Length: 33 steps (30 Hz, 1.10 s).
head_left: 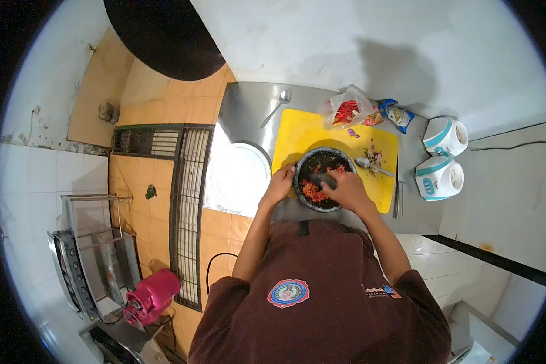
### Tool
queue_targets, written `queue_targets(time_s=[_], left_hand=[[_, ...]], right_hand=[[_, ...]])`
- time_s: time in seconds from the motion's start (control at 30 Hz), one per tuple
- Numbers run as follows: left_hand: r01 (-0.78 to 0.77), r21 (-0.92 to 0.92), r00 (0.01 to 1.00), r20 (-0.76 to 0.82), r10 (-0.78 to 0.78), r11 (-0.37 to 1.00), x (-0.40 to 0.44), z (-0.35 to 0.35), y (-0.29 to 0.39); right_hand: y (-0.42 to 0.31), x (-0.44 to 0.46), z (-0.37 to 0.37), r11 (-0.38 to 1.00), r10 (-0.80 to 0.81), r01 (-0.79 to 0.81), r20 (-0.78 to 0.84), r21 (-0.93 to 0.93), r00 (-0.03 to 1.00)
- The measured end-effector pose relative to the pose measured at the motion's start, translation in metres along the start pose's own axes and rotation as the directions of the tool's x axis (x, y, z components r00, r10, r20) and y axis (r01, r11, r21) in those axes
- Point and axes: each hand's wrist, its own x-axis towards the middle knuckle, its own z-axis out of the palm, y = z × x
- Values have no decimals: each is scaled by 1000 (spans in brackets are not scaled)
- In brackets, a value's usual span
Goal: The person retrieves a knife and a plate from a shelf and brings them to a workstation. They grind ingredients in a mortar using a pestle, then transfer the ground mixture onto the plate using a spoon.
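Observation:
A dark stone mortar [299, 193] stands on a yellow cutting board [288, 130], with crushed red chili [314, 193] inside it. My left hand [279, 185] holds the mortar's left rim. My right hand [347, 192] is closed around a dark pestle [325, 180], whose working end rests in the bowl among the chili. Right of the mortar, a spoon [370, 165] lies on the board beside a small heap of peelings and scraps [376, 155]. Behind the mortar are a few purple shallot pieces [352, 133] and a clear plastic bag of red chilies [347, 112].
A white plate [239, 176] lies on the steel counter [246, 106] at the left, near another spoon [276, 108]. A blue packet [397, 115] leans near the wall. Two white-and-teal appliance bases [437, 178] stand at the right. A pink gas cylinder [155, 294] is on the floor.

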Motion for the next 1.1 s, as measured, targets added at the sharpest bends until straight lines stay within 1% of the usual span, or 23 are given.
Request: queue_targets(time_s=[0.1,0.2,0.23,0.33,0.37,0.47,0.5,0.57,0.6,0.67,0.7,0.8,0.9,1.0,1.03,1.1], left_hand=[[111,52,993,21,-112,992,-9,-2,2],[96,98,995,2,-97,991,-16,-2,15],[75,116,997,-7,-74,990,-15,-1,13],[16,152,1000,-17,-14,988,-10,0,2],[2,154,1000,-6,-2,988,-9,-1,0],[-35,156,999,-13,37,987,-11,0,1],[-43,153,999,-24,48,987,-10,0,3],[-9,158,1000,11,8,987,-9,-1,7],[9,165,1000,27,-13,986,-9,-3,7],[-149,192,989,4,151,970,-3,-1,-15],[-226,202,973,-4,231,953,-2,-2,-13],[19,78,993,119,-28,997,-1,-6,-7],[-25,21,989,146,22,999,-1,-12,-7],[-30,-69,986,163,41,997,-1,-15,-8],[-16,-97,983,178,33,995,0,-14,-8],[45,-122,974,227,-16,991,-1,-18,-9]], right_hand=[[3,4,-14,996,62,-56,-81,75,995],[7,14,22,1000,-17,16,-199,-6,980],[-2,12,26,994,-81,65,-188,-90,979],[-21,-11,27,986,-63,61,-5,-154,998],[-16,-19,29,968,-166,151,-64,-200,984],[-3,-23,10,973,-87,59,-118,-222,989],[0,-17,13,973,-92,52,-174,-224,980],[4,-3,26,974,-106,43,-276,-224,955],[-2,-7,26,971,-95,40,-223,-238,970],[-16,-21,25,965,-61,26,-128,-261,990],[-13,-28,20,982,-88,64,-134,-177,987],[-7,-23,3,971,38,-56,-84,-231,996],[-21,-13,1,977,109,-132,-141,-167,984],[-33,-27,34,974,-33,4,-126,-226,992],[-40,-33,39,971,13,-32,-79,-236,997],[-30,-25,28,977,85,-92,-45,-191,995]])
